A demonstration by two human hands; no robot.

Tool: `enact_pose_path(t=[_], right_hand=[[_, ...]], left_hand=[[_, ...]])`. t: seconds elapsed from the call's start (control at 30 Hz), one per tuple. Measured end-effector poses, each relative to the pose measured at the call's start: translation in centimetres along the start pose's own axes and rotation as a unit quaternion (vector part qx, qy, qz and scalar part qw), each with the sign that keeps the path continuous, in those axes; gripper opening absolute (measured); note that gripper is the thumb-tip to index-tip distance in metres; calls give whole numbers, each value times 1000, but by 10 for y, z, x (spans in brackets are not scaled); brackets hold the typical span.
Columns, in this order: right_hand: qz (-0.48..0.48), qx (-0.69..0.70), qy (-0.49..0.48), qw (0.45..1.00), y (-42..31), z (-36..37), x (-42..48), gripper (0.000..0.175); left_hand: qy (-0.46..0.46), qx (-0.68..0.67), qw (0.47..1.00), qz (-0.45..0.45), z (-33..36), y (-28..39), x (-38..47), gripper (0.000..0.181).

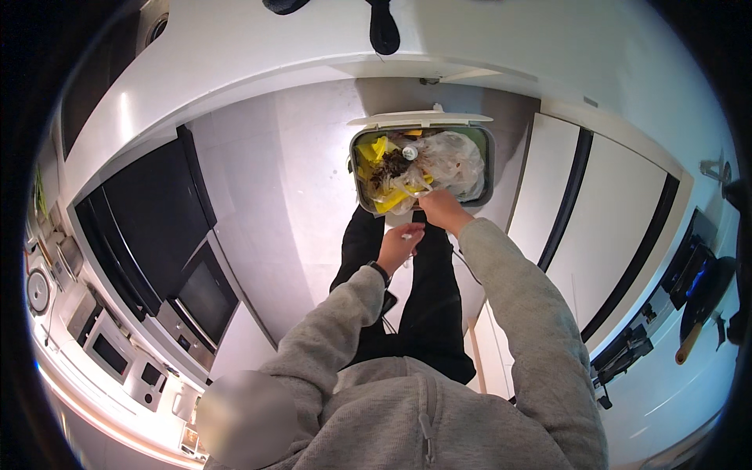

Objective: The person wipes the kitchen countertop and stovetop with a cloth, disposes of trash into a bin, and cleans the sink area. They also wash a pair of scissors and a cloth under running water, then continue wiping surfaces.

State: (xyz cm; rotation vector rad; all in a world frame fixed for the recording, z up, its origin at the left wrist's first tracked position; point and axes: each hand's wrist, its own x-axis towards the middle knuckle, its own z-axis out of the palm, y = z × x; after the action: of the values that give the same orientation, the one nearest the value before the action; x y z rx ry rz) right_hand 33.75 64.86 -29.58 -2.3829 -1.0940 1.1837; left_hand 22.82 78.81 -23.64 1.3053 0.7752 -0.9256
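Observation:
In front of me on the floor stands a grey waste bin (492, 176), its white lid (411, 120) raised at the far side. A translucent plastic bag (455, 161) of rubbish fills its right half. Yellow wrapping (373, 151), dark scraps (392, 166) and a white cap (409, 153) lie to the left. My right hand (445, 210) is at the bin's near rim, fingers closed on the gathered plastic of the bag; the fingertips are partly hidden. Closer to my body, my left hand (399, 247) is curled, with a small white thing (406, 236) between its fingers; what it is stays unclear.
A white counter (247, 53) runs beyond the bin, with a black handle (384, 29) jutting over it. Dark oven fronts (202, 294) stand left, white drawers (611, 217) right. A pan (708, 299) sits near a blue flame at far right. A cable (470, 267) hangs by my leg.

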Motion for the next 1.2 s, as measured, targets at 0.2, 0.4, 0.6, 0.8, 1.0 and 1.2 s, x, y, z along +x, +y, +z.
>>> enact_pose_path(t=[0.2,0.4,0.6,0.8,1.0,1.2], right_hand=[[-17,7,32,999,-3,-12,-10,7],[-33,-5,59,998,-3,-8,-16,18],[185,220,221,932,-34,-3,-42,15],[390,808,173,407,-35,12,-59,30],[321,880,284,205,-4,29,-46,23],[306,900,282,127,37,33,-52,22]], left_hand=[[97,-411,896,-139,20,11,31,28],[247,-470,833,-159,32,26,47,21],[308,-481,813,-117,36,21,56,13],[265,-526,796,-140,34,13,51,6],[232,-533,803,-133,26,7,57,12],[236,-524,808,-129,27,-4,54,13]])
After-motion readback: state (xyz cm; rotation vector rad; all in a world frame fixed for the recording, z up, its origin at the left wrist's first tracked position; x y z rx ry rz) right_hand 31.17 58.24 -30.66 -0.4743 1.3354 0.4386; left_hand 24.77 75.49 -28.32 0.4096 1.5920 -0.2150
